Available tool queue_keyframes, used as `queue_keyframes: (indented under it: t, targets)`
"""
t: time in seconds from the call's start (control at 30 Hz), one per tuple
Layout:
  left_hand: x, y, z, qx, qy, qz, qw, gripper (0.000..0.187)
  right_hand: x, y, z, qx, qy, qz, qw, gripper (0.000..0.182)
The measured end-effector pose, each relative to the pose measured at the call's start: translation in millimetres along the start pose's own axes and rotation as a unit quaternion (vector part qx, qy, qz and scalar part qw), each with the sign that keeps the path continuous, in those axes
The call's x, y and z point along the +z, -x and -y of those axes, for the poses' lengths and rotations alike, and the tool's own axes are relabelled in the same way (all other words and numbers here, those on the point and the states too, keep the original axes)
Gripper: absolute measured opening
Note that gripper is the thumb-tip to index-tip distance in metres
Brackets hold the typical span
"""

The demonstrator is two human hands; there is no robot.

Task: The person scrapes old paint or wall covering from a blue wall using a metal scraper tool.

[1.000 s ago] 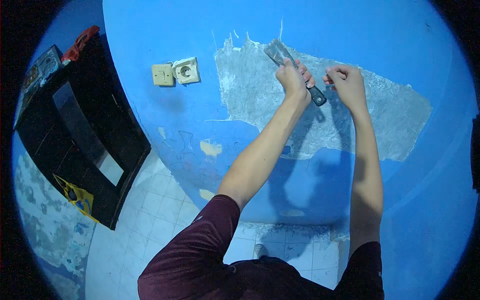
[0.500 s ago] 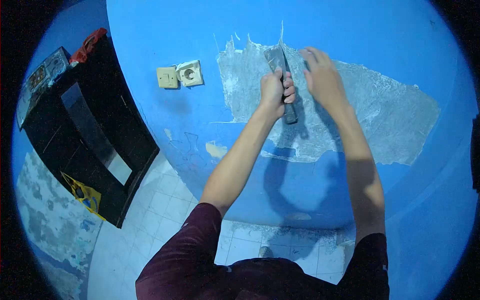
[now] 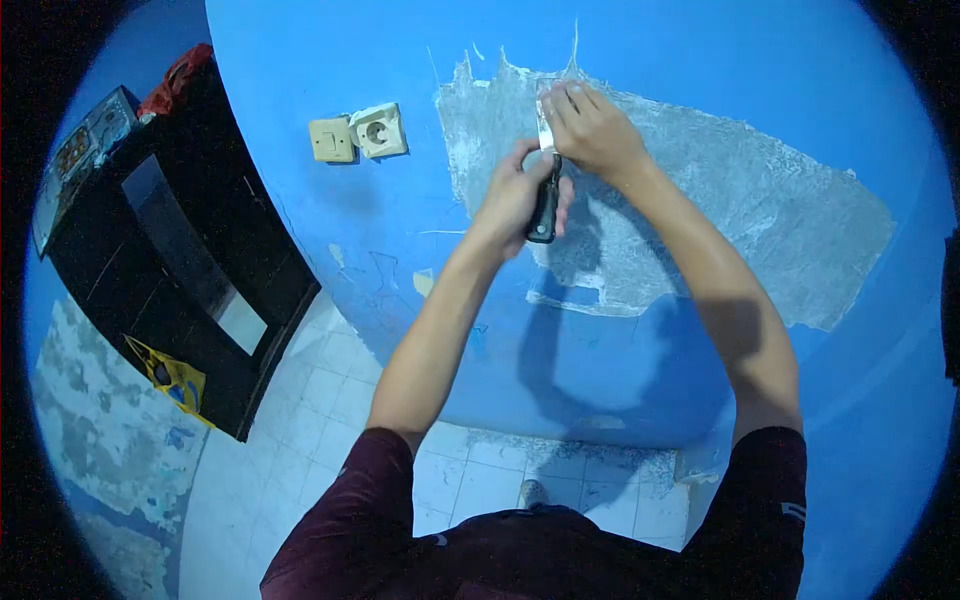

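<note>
A scraper (image 3: 543, 212) with a black handle and a shiny metal blade is held upright in front of the wall. My left hand (image 3: 508, 200) is closed around its handle, thumb lying along the front. The fingers of my right hand (image 3: 602, 135) are bent over the upper blade and press against it, hiding part of the blade and its tip. Behind both hands is a grey bare patch (image 3: 730, 200) with ragged edges, where the blue paint (image 3: 700, 40) is gone. Thin pale scratches run up from the patch's top edge.
A light switch (image 3: 331, 140) and a loose-looking socket (image 3: 379, 131) are on the wall to the left. A dark cabinet (image 3: 215, 180) stands farther left, with a yellow bag (image 3: 180, 385) by it. Paint flakes lie on the white tiled floor (image 3: 450, 480).
My right hand has moved left from beside the scraper onto its blade. My left hand has come slightly down and left, and the scraper has turned in its grip.
</note>
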State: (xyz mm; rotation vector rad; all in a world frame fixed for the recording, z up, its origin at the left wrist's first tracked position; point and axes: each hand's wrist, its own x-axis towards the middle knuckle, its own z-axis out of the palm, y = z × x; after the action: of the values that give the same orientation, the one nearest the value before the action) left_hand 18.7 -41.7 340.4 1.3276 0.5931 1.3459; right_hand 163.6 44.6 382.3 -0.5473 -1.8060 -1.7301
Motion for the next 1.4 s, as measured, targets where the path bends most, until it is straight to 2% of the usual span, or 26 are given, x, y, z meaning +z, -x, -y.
queue_keyframes:
  t: [0.03, 0.07, 0.13, 0.23, 0.67, 0.73, 0.93, 1.13, 1.2, 1.27, 1.3, 1.4]
  targets:
    - [1.3, 9.0, 7.2, 0.017, 0.002, 0.008, 1.000, 0.037, 1.3, 0.3, -0.3, -0.009, 0.015, -0.046, 0.999, 0.033]
    - [3.7, 15.4, 15.8, 0.000, 0.040, -0.018, 0.999, 0.042, 0.8, 0.5, 0.6, -0.007, 0.014, -0.046, 0.999, 0.033]
    - [4.7, 18.9, 23.5, 0.046, 0.016, -0.054, 0.997, 0.049, -1.1, 0.9, 4.7, 0.023, -0.016, -0.026, 0.999, 0.037]
    - [1.2, 12.8, 32.0, 0.085, -0.015, -0.067, 0.994, 0.051, 2.1, -2.5, 4.8, 0.020, -0.016, -0.028, 0.999, 0.036]
    - [16.0, 3.3, 33.3, 0.129, -0.046, -0.158, 0.978, 0.042, 11.0, -6.3, 4.7, 0.028, -0.022, -0.064, 0.997, 0.034]
    - [14.5, 3.1, 30.1, 0.116, -0.067, -0.174, 0.976, 0.042, 5.9, -9.4, 6.5, 0.051, -0.049, -0.042, 0.997, 0.028]
    - [14.8, 8.5, 24.5, 0.105, -0.076, -0.174, 0.976, 0.043, -2.5, -12.7, 12.8, 0.056, -0.037, 0.021, 0.998, 0.029]
    - [17.1, 9.9, 31.1, 0.123, -0.076, -0.176, 0.974, 0.043, -6.8, -14.0, 12.5, 0.044, -0.043, 0.037, 0.997, 0.032]
    - [17.8, 9.0, 32.9, 0.118, -0.065, -0.178, 0.975, 0.043, -5.4, -14.7, 11.2, 0.048, -0.047, 0.033, 0.997, 0.032]
    - [15.3, -0.8, 32.7, 0.165, -0.095, -0.167, 0.968, 0.043, -2.1, -17.9, 8.8, 0.056, -0.049, 0.024, 0.997, 0.031]
    - [13.6, -0.8, 30.8, 0.167, -0.098, -0.166, 0.967, 0.043, 0.2, -17.5, 8.6, 0.053, -0.049, -0.004, 0.997, 0.025]
    - [15.0, 6.9, 27.0, 0.133, -0.078, -0.173, 0.973, 0.043, 3.0, -16.2, 15.4, 0.053, -0.045, -0.028, 0.997, 0.021]
